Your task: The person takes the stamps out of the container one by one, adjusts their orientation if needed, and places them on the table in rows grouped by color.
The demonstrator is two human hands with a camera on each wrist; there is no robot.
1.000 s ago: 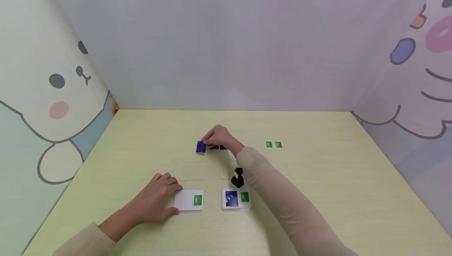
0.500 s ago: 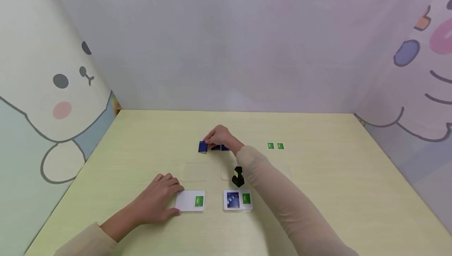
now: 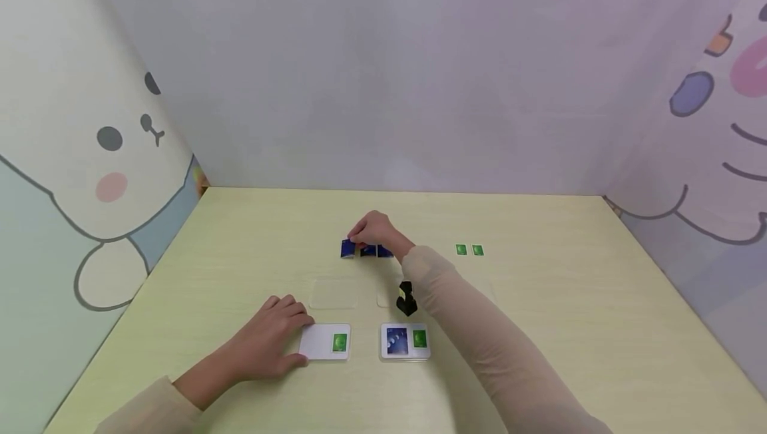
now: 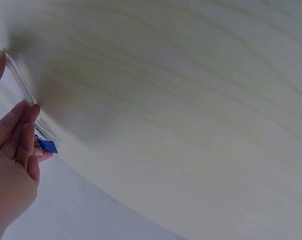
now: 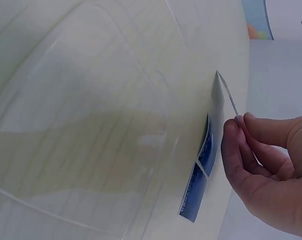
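Observation:
In the head view my left hand [image 3: 263,344] holds a white card [image 3: 317,341] by its left end, thumb on the near edge and fingers on the far edge. A small green stamp [image 3: 339,343] sits at the card's right end. Farther back, my right hand [image 3: 373,229] pinches a dark blue stamp [image 3: 347,249] between thumb and fingertips. In the right wrist view that stamp [image 5: 228,95] stands tilted, seen nearly edge-on. Two more blue stamps [image 5: 193,192] lie beside it on the table, partly hidden by the hand in the head view.
A second card [image 3: 405,342] bears a blue and a green stamp. Behind it is a small black object [image 3: 407,299]. Clear flat sleeves [image 3: 333,293] lie mid-table, some partly behind the right forearm. Two green stamps [image 3: 469,249] lie back right.
The whole head view has shifted slightly right. The pinched blue stamp looks a little more tilted than before. Both hands keep nearly the same place, the left still on the card.

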